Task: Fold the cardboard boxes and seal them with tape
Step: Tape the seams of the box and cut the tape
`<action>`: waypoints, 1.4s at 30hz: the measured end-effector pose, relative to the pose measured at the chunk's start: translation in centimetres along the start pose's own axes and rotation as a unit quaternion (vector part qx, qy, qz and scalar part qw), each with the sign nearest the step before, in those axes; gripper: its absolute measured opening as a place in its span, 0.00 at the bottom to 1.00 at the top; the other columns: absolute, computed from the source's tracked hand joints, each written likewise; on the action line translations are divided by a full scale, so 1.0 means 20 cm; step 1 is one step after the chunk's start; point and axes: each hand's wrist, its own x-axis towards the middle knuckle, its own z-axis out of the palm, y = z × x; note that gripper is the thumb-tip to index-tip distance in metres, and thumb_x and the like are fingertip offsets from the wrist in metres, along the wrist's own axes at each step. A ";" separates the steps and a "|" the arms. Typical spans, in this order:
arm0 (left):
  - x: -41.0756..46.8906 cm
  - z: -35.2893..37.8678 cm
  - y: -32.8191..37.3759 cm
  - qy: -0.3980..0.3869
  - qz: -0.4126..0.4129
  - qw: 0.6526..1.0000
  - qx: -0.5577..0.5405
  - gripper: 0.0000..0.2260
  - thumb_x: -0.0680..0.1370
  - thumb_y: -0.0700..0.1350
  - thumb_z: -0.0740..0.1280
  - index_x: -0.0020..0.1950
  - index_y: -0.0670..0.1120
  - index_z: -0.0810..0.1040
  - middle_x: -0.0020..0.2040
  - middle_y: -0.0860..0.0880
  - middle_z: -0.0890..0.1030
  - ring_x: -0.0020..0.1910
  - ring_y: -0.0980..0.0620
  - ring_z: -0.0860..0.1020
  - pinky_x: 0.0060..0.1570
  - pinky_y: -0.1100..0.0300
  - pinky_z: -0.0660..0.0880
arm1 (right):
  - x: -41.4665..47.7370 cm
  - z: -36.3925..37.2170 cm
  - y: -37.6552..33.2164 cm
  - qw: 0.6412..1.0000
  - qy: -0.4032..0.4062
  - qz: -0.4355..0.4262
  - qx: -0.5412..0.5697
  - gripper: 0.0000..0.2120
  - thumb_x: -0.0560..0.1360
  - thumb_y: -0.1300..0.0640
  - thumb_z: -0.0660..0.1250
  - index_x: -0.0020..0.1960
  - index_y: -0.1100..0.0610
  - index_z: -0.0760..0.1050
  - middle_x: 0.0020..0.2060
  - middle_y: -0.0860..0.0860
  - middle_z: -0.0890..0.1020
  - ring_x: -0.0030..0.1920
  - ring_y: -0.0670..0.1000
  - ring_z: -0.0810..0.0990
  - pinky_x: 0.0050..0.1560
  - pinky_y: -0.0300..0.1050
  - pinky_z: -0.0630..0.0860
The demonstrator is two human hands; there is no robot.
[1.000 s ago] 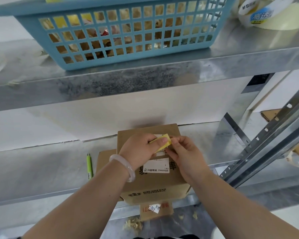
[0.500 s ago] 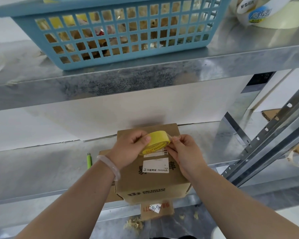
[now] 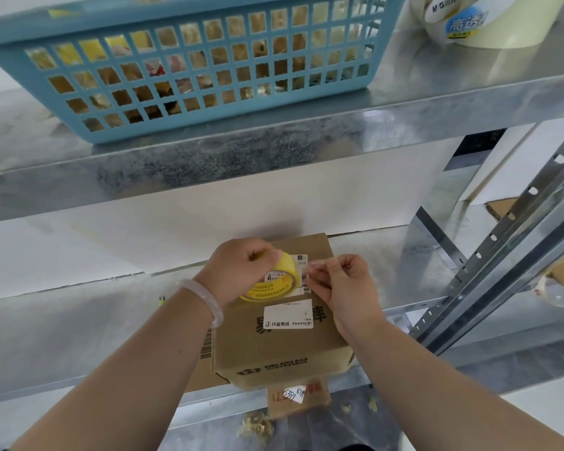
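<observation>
Forearms reach in over the cardboard box (image 3: 284, 340), which sits directly beneath both hands on the shelf. Left hand (image 3: 241, 271) is clamped around the yellow tape roll (image 3: 274, 281); right hand (image 3: 342, 284), just beside it, pinches the clear tape end (image 3: 316, 265). Strip runs left to right between them, above the box's far half, so I'd judge the pull goes rightward. Beyond, above the hands, a blue basket (image 3: 189, 76).

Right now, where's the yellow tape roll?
In the head view, the yellow tape roll is centre frame, gripped by the left hand over the cardboard box top, just left of the right hand pinching its loose end.
</observation>
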 end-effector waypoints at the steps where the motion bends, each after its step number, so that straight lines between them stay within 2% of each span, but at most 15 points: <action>1: 0.00 0.01 0.01 -0.003 0.000 1.000 0.007 0.09 0.78 0.52 0.65 0.39 0.57 0.79 0.34 0.54 0.80 0.37 0.58 0.77 0.39 0.62 0.73 | 0.00 0.00 -0.01 1.000 0.004 0.000 0.007 0.05 0.83 0.62 0.57 0.48 0.60 0.68 0.42 0.60 0.84 0.46 0.55 0.84 0.51 0.52 0.82; 3: 0.02 0.02 0.01 -0.005 -0.007 1.000 0.017 0.08 0.77 0.56 0.65 0.42 0.56 0.81 0.39 0.53 0.82 0.42 0.55 0.79 0.45 0.58 0.75 | -0.01 -0.01 -0.02 1.000 0.014 0.000 0.022 0.06 0.82 0.63 0.57 0.47 0.60 0.68 0.37 0.57 0.83 0.43 0.53 0.84 0.50 0.53 0.82; 6: 0.04 0.05 0.01 0.002 -0.014 0.999 0.046 0.11 0.75 0.60 0.65 0.43 0.56 0.82 0.38 0.54 0.82 0.42 0.56 0.79 0.48 0.55 0.76 | -0.01 -0.04 -0.04 0.999 0.036 0.000 0.025 0.05 0.82 0.63 0.58 0.47 0.60 0.68 0.37 0.56 0.83 0.42 0.53 0.85 0.50 0.53 0.82; 10: 0.07 0.10 0.05 -0.005 -0.008 0.997 0.079 0.14 0.75 0.61 0.65 0.40 0.52 0.81 0.35 0.52 0.81 0.37 0.52 0.79 0.41 0.56 0.76 | 0.01 -0.12 -0.10 0.998 0.050 -0.026 0.037 0.04 0.81 0.65 0.59 0.48 0.61 0.69 0.34 0.54 0.83 0.39 0.51 0.84 0.50 0.52 0.82; 13: 0.09 0.12 0.09 -0.015 0.003 0.994 0.111 0.14 0.75 0.60 0.65 0.37 0.51 0.79 0.32 0.53 0.78 0.34 0.54 0.76 0.37 0.59 0.73 | 0.01 -0.18 -0.14 0.997 0.029 -0.028 0.071 0.03 0.82 0.66 0.58 0.49 0.61 0.69 0.35 0.58 0.82 0.39 0.55 0.84 0.49 0.52 0.83; 16: 0.10 0.12 0.11 -0.017 0.002 0.992 0.129 0.15 0.75 0.59 0.65 0.37 0.51 0.79 0.33 0.52 0.79 0.36 0.52 0.77 0.38 0.57 0.74 | 0.00 -0.20 -0.15 0.993 -0.002 0.013 0.117 0.04 0.82 0.65 0.57 0.49 0.61 0.70 0.37 0.61 0.81 0.40 0.56 0.83 0.48 0.54 0.83; 20: 0.10 0.12 0.11 -0.008 -0.011 0.991 0.130 0.15 0.75 0.60 0.65 0.40 0.50 0.80 0.36 0.50 0.81 0.39 0.51 0.79 0.41 0.52 0.77 | 0.01 -0.20 -0.20 0.983 -0.022 0.101 0.151 0.07 0.83 0.64 0.55 0.47 0.61 0.68 0.35 0.58 0.81 0.39 0.55 0.83 0.48 0.59 0.82; 24: 0.09 0.13 0.13 -0.010 -0.009 0.990 0.143 0.12 0.75 0.59 0.65 0.40 0.52 0.80 0.37 0.53 0.81 0.39 0.54 0.79 0.41 0.56 0.76 | 0.03 -0.19 -0.24 0.970 -0.025 0.133 0.200 0.03 0.80 0.64 0.62 0.53 0.63 0.71 0.37 0.59 0.79 0.37 0.56 0.82 0.42 0.59 0.83; 27: 0.10 0.14 0.15 -0.015 -0.006 0.987 0.162 0.12 0.75 0.59 0.65 0.39 0.53 0.79 0.36 0.53 0.81 0.39 0.55 0.78 0.40 0.58 0.76 | 0.04 -0.19 -0.23 0.984 -0.044 0.108 0.137 0.13 0.75 0.67 0.69 0.56 0.61 0.71 0.39 0.58 0.79 0.37 0.53 0.81 0.45 0.56 0.83; 30: 0.11 0.15 0.16 -0.015 0.000 0.984 0.178 0.13 0.75 0.60 0.64 0.38 0.52 0.79 0.36 0.53 0.80 0.38 0.55 0.78 0.39 0.58 0.75 | 0.07 -0.19 -0.20 0.991 -0.003 0.096 0.091 0.17 0.73 0.72 0.69 0.58 0.61 0.70 0.42 0.60 0.78 0.37 0.53 0.81 0.40 0.48 0.84; 33: 0.11 0.17 0.17 -0.011 0.015 0.978 0.207 0.14 0.75 0.61 0.64 0.38 0.53 0.78 0.34 0.54 0.79 0.36 0.57 0.77 0.36 0.60 0.73 | 0.09 -0.21 -0.15 0.993 0.006 0.092 0.072 0.16 0.73 0.72 0.69 0.57 0.63 0.69 0.40 0.60 0.78 0.35 0.52 0.81 0.41 0.46 0.84; 36: 0.10 0.16 0.15 -0.004 0.042 0.984 0.176 0.13 0.75 0.63 0.64 0.41 0.55 0.79 0.36 0.56 0.80 0.37 0.60 0.77 0.36 0.61 0.72 | 0.09 -0.22 -0.12 0.995 0.007 0.076 0.065 0.13 0.73 0.73 0.68 0.51 0.61 0.69 0.39 0.59 0.78 0.34 0.52 0.80 0.43 0.46 0.83; 40: 0.05 0.13 0.06 0.008 0.108 0.987 0.114 0.13 0.74 0.63 0.58 0.49 0.59 0.78 0.43 0.62 0.80 0.45 0.63 0.76 0.42 0.61 0.72 | 0.09 -0.20 -0.10 1.000 0.005 0.029 0.001 0.12 0.73 0.72 0.69 0.50 0.60 0.71 0.37 0.56 0.77 0.35 0.51 0.81 0.44 0.44 0.83; 42: 0.02 0.13 0.03 0.018 0.116 0.990 0.084 0.15 0.73 0.62 0.58 0.53 0.61 0.78 0.48 0.66 0.79 0.49 0.63 0.77 0.46 0.60 0.74 | 0.09 -0.20 -0.09 1.000 0.003 0.019 -0.016 0.12 0.73 0.72 0.69 0.49 0.60 0.71 0.37 0.56 0.77 0.36 0.50 0.81 0.43 0.42 0.83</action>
